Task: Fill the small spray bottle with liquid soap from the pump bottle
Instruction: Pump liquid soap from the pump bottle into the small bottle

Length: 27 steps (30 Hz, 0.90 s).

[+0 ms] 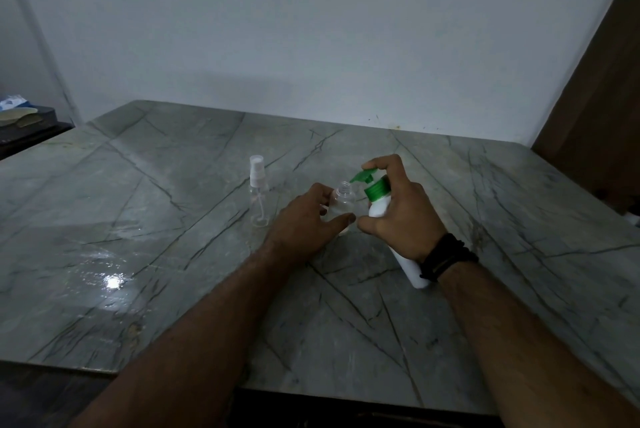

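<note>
Grey veined stone worktop (173, 289) carries the work. Right hand (401, 216) has its grip around the white pump bottle with green head (379, 204), tilted, its long axis running up-left, forefinger on the pump. Left hand (304, 223) pinches the small clear uncapped bottle (343, 202). Green spout sits just above-right of that open neck; alignment appears close. Farther left stands a capped clear spray bottle (259, 192).
</note>
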### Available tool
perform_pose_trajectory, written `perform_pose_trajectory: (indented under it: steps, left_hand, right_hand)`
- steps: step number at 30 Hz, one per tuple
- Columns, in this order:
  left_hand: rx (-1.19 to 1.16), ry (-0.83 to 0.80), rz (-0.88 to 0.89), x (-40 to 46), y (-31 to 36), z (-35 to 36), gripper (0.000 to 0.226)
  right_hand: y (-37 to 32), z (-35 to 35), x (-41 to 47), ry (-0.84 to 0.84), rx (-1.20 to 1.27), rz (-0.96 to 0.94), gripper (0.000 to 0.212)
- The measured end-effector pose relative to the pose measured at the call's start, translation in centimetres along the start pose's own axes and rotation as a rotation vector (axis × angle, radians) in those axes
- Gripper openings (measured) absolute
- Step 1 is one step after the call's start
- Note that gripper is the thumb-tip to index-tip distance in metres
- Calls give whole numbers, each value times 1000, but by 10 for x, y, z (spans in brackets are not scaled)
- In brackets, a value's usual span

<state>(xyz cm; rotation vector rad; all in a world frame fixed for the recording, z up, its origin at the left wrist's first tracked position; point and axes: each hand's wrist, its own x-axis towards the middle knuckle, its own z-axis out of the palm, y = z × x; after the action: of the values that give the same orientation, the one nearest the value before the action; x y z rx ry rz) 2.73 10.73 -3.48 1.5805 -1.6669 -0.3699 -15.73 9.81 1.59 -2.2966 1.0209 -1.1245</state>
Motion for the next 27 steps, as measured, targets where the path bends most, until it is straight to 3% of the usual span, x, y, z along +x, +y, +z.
perform_pose_trajectory:
  steps: [27]
  left_hand:
    - [-20,11,16,-1,2,-1,51]
  right_hand:
    - [2,1,-1,5,22,-25,71]
